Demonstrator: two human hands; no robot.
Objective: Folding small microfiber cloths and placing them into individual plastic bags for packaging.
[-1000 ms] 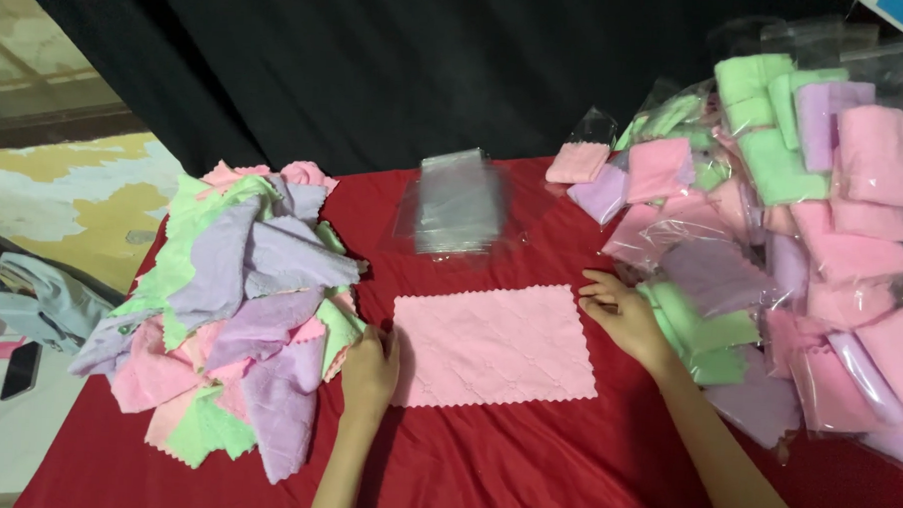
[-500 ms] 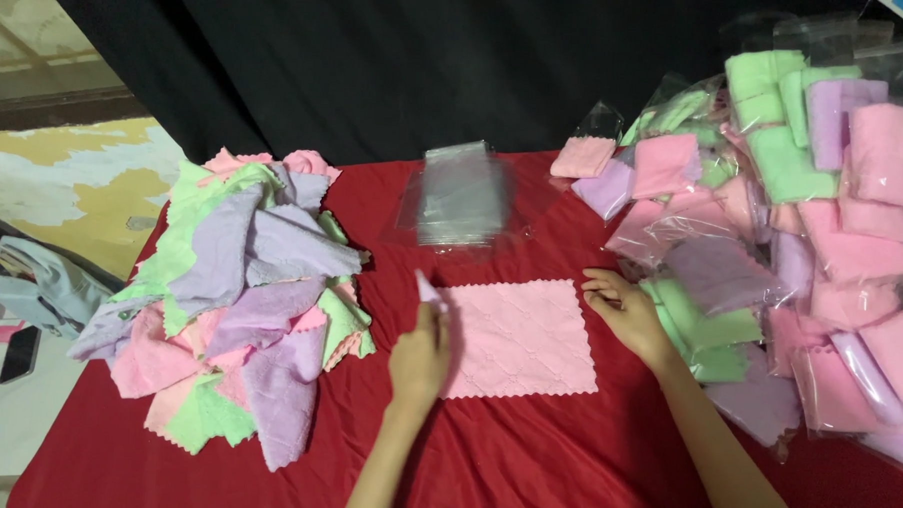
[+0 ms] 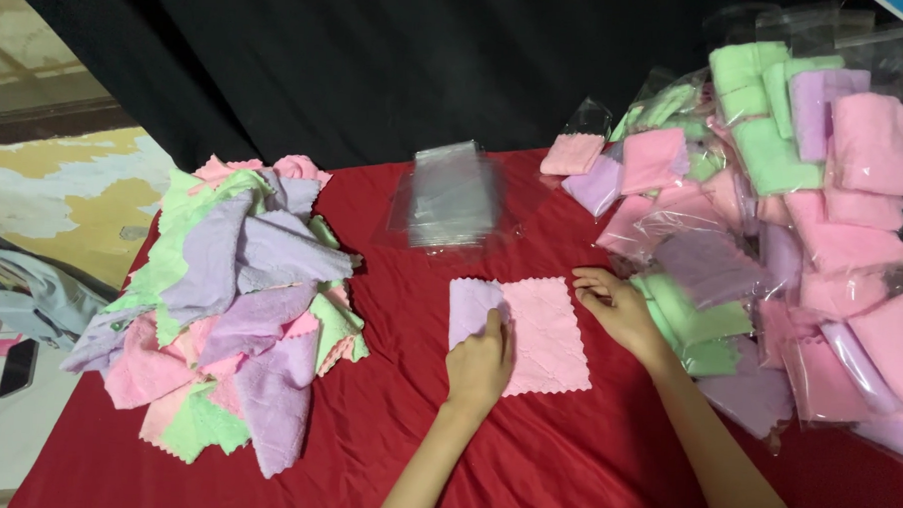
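Pink cloth (image 3: 539,332), scalloped edge, lying flat at centre of red-covered bench (image 3: 564,468), left part folded over w/ pale lilac underside up. Left hand (image 3: 480,363) pressed palm-down on that folded left edge, fingers (image 3: 496,326) flat and together, not gripping. Right hand (image 3: 618,308) resting at cloth's upper right corner, fingers (image 3: 591,284) loosely curled on/at the edge; can't tell if pinching it.

Stack of clear plastic bags (image 3: 454,196) just behind cloth, toward black backdrop (image 3: 378,61), apart from both hands. Loose heap of cloths (image 3: 235,307) well left of left hand: pink, lilac, light green, jumbled. Big pile of bagged cloths (image 3: 773,225) on right side, same three colours, each folded in clear wrap; nearest packs just beside right wrist, touching or nearly so. Single bagged pink cloth (image 3: 572,153) at pile's near-left end, by the stack.

Beyond bench's left edge: phone (image 3: 17,366) lying on pale surface, grey fabric (image 3: 35,290) next to it.
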